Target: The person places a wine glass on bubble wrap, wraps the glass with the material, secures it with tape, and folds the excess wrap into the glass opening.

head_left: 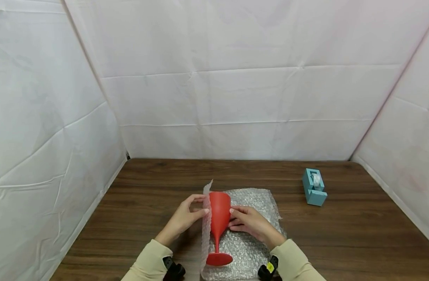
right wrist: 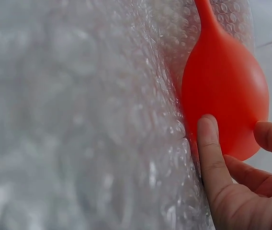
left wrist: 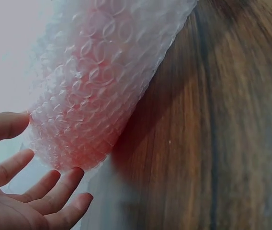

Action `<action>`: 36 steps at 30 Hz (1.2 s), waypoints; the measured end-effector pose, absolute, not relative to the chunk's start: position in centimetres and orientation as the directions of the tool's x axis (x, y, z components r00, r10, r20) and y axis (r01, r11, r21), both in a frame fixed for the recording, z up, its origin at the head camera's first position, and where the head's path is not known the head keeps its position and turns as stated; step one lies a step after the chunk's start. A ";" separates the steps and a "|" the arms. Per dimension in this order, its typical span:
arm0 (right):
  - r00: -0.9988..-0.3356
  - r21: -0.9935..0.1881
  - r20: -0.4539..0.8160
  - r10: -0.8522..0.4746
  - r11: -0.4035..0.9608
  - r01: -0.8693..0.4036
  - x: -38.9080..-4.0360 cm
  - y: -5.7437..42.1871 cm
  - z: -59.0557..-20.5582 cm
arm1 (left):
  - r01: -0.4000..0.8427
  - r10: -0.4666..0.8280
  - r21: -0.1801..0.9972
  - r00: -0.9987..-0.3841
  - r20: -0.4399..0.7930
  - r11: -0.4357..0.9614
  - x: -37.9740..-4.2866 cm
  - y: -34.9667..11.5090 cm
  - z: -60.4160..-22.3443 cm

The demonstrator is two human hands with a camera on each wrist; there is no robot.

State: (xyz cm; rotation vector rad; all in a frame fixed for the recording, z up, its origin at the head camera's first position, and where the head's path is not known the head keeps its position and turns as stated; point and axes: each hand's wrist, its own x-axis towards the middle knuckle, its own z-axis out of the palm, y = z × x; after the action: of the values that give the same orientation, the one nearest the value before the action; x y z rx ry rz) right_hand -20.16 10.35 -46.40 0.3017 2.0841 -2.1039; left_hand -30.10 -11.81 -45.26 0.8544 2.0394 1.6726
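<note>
A red wine goblet [head_left: 219, 214] lies on a sheet of bubble wrap [head_left: 251, 249], its foot toward me and its bowl away. The wrap's left edge stands folded up along the goblet's left side. My left hand [head_left: 187, 214] pinches this raised edge beside the bowl; in the left wrist view its thumb and fingertips meet the bubble wrap [left wrist: 93, 96], with red showing through. From the right, my right hand [head_left: 251, 223] holds the bowl between thumb and fingers. Seen from the right wrist, the fingers [right wrist: 208, 139] touch the goblet [right wrist: 224, 86] low on its bowl.
A light-blue tape dispenser [head_left: 314, 187] with a roll of clear tape stands at the right rear of the brown wooden table [head_left: 158, 179]. White cloth walls [head_left: 242, 97] close in the back and both sides.
</note>
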 end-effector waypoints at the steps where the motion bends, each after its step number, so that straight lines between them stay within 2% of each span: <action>1: -0.966 -0.966 -0.258 0.025 -0.012 0.258 -20.1 10.3 -46.4 | 0.222 0.656 0.969 -0.749 0.095 0.112 -30.1 -11.7 -45.3; 19: -0.964 -0.965 -0.262 0.031 -0.030 0.261 -19.9 10.8 -46.6 | 0.234 0.627 0.957 -0.775 0.077 0.172 -29.3 -10.9 -44.4; 36: -0.967 -0.966 -0.252 0.041 -0.069 0.249 -19.6 11.1 -46.9 | 0.322 0.618 0.920 -0.777 0.122 0.223 -29.3 -10.2 -44.4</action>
State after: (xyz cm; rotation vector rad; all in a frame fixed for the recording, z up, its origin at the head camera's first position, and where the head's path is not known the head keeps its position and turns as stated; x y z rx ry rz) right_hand -19.57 11.10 -46.85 0.3209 2.0393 -2.1734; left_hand -29.31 -10.20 -44.39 0.8832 2.2300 1.5738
